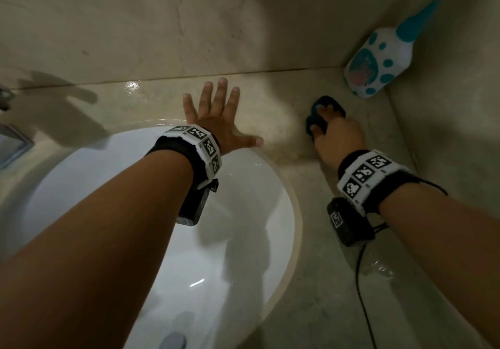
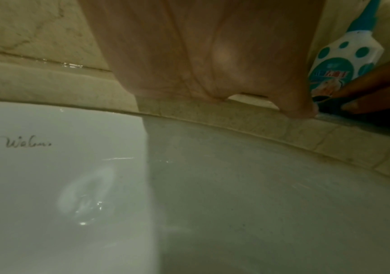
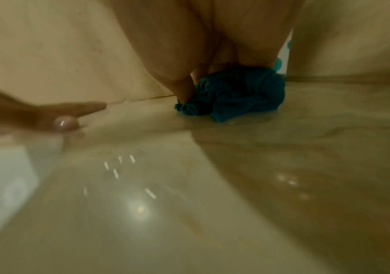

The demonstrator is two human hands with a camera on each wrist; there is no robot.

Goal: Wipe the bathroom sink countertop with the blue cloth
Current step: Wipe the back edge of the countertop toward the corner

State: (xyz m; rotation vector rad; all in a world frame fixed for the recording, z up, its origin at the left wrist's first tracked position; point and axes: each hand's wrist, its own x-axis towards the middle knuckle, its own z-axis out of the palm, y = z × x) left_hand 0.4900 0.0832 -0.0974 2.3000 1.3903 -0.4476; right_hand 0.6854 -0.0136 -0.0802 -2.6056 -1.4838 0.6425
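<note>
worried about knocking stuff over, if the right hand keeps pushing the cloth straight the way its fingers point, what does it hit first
Probably the spotted bottle in the corner: the right hand and its blue cloth point roughly toward it. Depth is unclear.

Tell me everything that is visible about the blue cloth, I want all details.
The blue cloth is a small dark teal piece of soft, fabric-like material, bunched into a crumpled wad with many folds rather than spread flat. It lies on the beige stone countertop, near the back corner and just in front of the white bottle with teal dots. The right hand presses on it from above, fingers curled over the wad. The left hand does not touch it.
</note>
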